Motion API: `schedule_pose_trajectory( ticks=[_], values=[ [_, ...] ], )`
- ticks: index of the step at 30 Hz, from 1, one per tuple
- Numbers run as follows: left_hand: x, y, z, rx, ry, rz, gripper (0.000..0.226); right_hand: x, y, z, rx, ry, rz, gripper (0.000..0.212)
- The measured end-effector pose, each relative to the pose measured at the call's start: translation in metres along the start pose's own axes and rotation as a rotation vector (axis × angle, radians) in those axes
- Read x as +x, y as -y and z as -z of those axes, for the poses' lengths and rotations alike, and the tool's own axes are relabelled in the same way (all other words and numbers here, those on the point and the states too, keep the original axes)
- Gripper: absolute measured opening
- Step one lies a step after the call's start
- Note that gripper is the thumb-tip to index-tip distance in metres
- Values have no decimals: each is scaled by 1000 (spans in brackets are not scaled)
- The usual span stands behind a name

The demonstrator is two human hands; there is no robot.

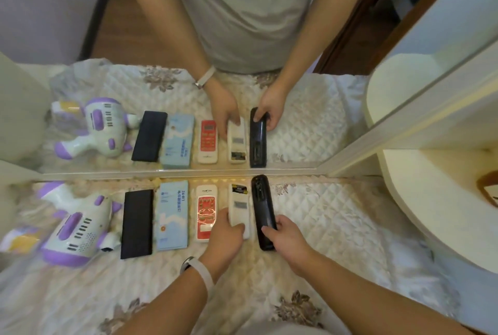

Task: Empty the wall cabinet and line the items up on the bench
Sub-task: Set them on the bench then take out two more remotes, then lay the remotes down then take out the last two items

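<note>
Several items lie in a row on the quilted bench cover (336, 226), against a mirror. From left: a purple and white toy (78, 229), a black flat case (137, 222), a light blue box (172, 217), a red and white remote (206, 212), a white remote (238, 206) with its battery bay showing, and a black remote (262, 205). My left hand (225, 236) grips the near end of the white remote. My right hand (289, 240) holds the near end of the black remote.
The mirror (188, 38) behind the row reflects the items, my arms and my torso. A cream rounded shelf unit (431, 200) stands at the right, with a brown object on it. A yellow and white packet (18, 239) lies at the far left.
</note>
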State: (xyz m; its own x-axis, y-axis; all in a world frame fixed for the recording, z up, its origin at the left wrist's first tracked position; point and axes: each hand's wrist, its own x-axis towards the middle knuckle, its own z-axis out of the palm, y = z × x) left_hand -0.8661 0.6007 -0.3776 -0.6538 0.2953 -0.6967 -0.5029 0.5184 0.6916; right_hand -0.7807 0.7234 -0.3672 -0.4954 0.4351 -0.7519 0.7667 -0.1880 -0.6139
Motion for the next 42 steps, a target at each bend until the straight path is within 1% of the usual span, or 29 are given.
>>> schedule_pose_trajectory(
  ticks=[3,7,11,12,14,18,20,22,23,25,28,30,33,38,42],
  values=[
    [-6,1,1,148,-29,-58,43,3,-2,1,-106,22,17,17],
    [-16,1,0,313,-70,-74,46,1,-4,11,-299,56,74,30],
    [-38,-5,-4,428,-145,-78,65,-6,-3,29,-497,103,167,42],
    [-44,-6,-5,454,-168,-86,66,-7,-3,34,-525,102,196,45],
    [-56,-7,-5,500,-221,-137,61,-11,-4,44,-584,109,272,44],
    [-80,-8,-4,581,-341,-275,50,-19,1,60,-778,175,472,41],
    [-95,-9,-2,678,-404,-353,47,-24,8,64,-909,199,626,43],
    [-113,-8,0,791,-470,-407,51,-28,14,62,-1019,193,806,43],
    [-123,-8,2,842,-503,-430,53,-31,17,61,-1060,190,888,43],
    [-143,-5,4,923,-578,-456,49,-37,21,55,-1127,204,1033,48],
    [-176,3,6,1046,-658,-436,44,-50,28,40,-1151,241,1242,58],
    [-197,15,10,1093,-706,-382,43,-62,29,28,-1164,273,1363,56],
    [-231,37,19,1080,-794,-337,42,-88,28,11,-1212,366,1489,56],
    [-290,69,29,1075,-973,-335,37,-136,26,-14,-1220,449,1741,44],
    [-332,105,32,1049,-1060,-262,41,-182,15,-32,-1197,527,1862,44]
  ],
)
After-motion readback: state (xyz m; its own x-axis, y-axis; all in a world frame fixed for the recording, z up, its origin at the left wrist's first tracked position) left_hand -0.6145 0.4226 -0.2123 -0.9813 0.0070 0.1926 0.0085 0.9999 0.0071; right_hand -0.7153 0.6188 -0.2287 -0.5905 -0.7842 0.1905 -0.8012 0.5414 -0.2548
